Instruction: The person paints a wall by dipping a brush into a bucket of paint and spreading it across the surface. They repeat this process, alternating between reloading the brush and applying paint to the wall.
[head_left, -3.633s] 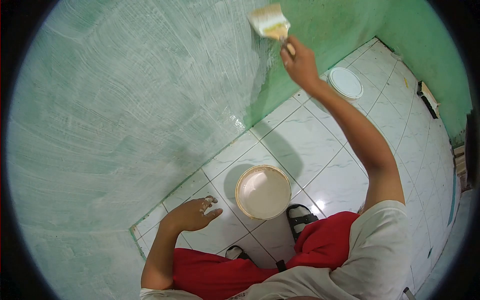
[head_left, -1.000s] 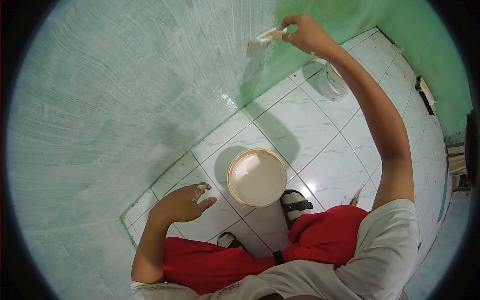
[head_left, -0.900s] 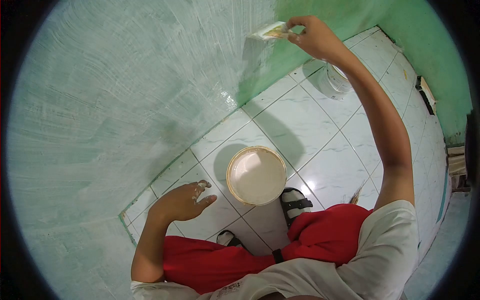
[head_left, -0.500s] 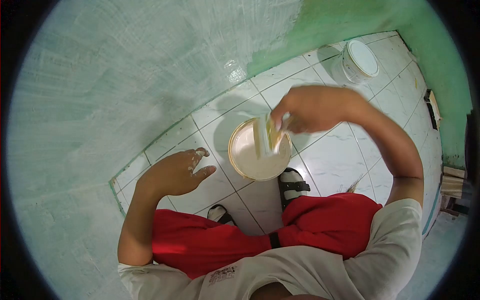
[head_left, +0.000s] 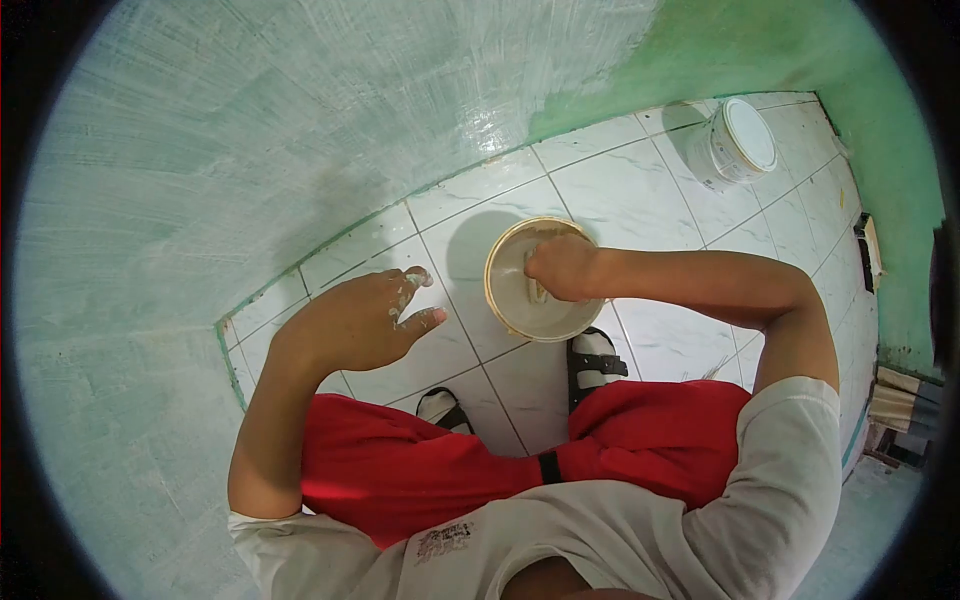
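Note:
A round, cream-rimmed paint bucket [head_left: 489, 287] stands on the tiled floor in front of my feet. My right hand [head_left: 563, 267] is down inside its mouth, fingers closed around a paintbrush [head_left: 538, 292]. Only a pale part of the brush shows below the fingers; the rest is hidden by the hand. Left of the bucket, my left hand [head_left: 355, 322] hovers over the tiles with thumb and fingers apart. White paint smears its fingertips, and nothing is in it.
A white lidded tub [head_left: 735, 145] sits farther back near the corner. On the left and ahead, the green wall [head_left: 300, 120] carries streaky whitish paint. My sandalled feet [head_left: 597, 362] are close to the bucket. Several items stand along the right wall.
My right hand has lowered the paintbrush from above the bucket into it. The left hand stays in nearly the same pose. The view has shifted slightly.

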